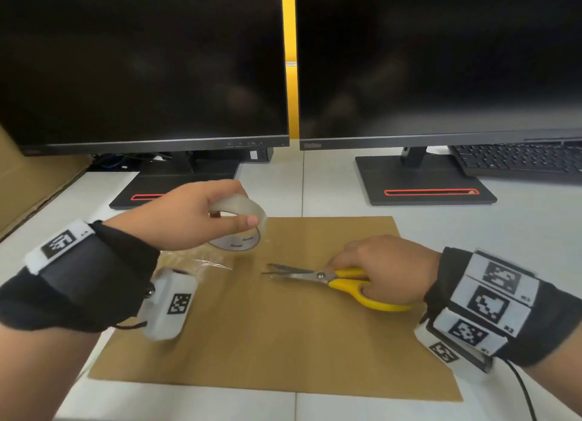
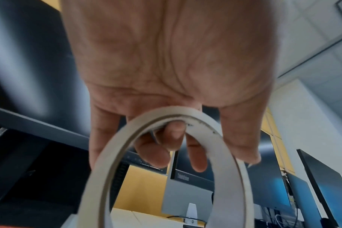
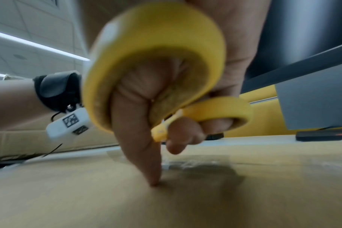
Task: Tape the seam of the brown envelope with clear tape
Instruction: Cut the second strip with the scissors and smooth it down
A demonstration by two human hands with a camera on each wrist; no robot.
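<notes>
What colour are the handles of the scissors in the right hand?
Yellow. The scissors, gripped by the right hand, show best in the head view.

Bright, even overhead light; blurred close up in both wrist views, bowed at edges; dim reflections across dark monitors (image 1: 141, 61).

A white desk (image 1: 519, 231) spans the scene, with a seam down its middle; two dark monitors (image 1: 141, 61) stand side by side at the far edge on black stands (image 1: 422, 181) with red slots; a yellow wall (image 1: 289, 58) shows between them; a black keyboard (image 1: 516, 160) lies far right; cardboard (image 1: 34, 181) leans at far left; a strip light (image 3: 39, 44) crosses the tiled ceiling (image 3: 29, 18).
</notes>
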